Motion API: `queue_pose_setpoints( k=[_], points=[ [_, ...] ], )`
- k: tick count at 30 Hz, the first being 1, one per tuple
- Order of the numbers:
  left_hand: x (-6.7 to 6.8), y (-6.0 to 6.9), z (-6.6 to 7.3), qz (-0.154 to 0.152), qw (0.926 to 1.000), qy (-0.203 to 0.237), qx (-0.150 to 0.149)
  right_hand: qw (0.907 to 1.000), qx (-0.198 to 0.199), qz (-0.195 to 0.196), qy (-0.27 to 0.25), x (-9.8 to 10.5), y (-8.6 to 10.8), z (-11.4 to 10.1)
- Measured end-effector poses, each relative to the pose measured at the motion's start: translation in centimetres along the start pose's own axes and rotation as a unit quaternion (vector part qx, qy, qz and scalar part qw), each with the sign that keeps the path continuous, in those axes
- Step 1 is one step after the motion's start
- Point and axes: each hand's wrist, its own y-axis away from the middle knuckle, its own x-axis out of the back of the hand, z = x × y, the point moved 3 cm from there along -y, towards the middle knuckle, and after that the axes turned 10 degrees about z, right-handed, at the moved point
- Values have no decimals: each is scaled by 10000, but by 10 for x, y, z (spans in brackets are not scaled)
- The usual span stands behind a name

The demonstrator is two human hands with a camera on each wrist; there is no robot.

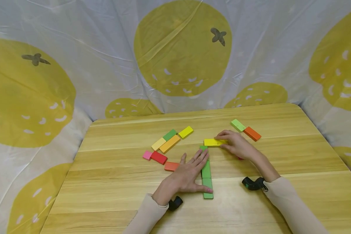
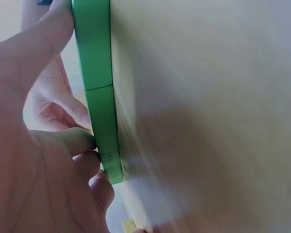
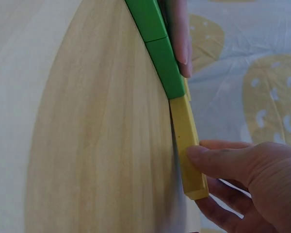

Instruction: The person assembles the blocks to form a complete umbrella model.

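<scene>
A straight row of green blocks [image 1: 206, 170] lies end to end on the wooden table, running away from the person. My left hand [image 1: 187, 177] rests across this row with its fingers spread; the thumb touches the near block and the fingertips lie by the far end. At that far end, a yellow block [image 1: 210, 142] lies crosswise, reaching to the right. My right hand [image 1: 236, 143] pinches its right part between thumb and fingers. In the right wrist view, the yellow block [image 3: 186, 136] meets the end of the green row [image 3: 157, 51]. The left hand partly covers the green blocks.
Left of the row lie an orange-red block [image 1: 171, 166], red [image 1: 159, 158] and pink [image 1: 147, 155] blocks, an orange block [image 1: 169, 144] beside pale yellow and dark green ones, and another yellow block [image 1: 186, 132]. Light green [image 1: 238, 125] and orange [image 1: 252, 133] blocks lie back right.
</scene>
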Motion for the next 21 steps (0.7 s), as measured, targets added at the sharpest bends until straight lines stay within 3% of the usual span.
queue_pose_setpoints(
  k=[21],
  points=[
    [0, -1, 4, 28, 10000, 28, 49, 10000, 76, 14, 45, -7, 1, 2]
  ],
)
